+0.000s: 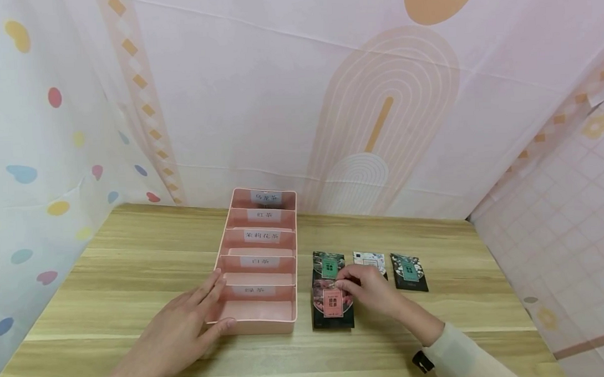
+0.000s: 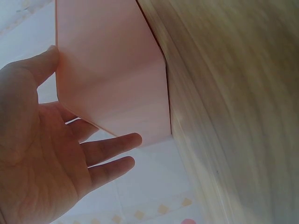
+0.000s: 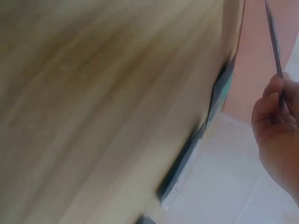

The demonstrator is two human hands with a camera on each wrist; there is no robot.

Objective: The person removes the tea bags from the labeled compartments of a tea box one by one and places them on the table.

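The left hand [image 1: 179, 326] rests, fingers extended, on the near left corner of the pink box [image 1: 259, 327]. Right of the box's near end, the right hand [image 1: 372, 290] pinches a flat black packet [image 1: 333, 306], pink-labelled amid reddish artwork, above the surface [image 1: 477, 332]. Farther back, right of the box, lie a green-labelled packet [image 1: 328, 266], a white-patterned packet [image 1: 368, 258] and a teal-labelled packet [image 1: 409, 271].

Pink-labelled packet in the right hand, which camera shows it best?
The head view: there the pink-labelled packet faces the camera, its front and label visible. The right wrist view shows it edge-on, a thin dark strip pinched in the right hand. The left wrist view does not show it.
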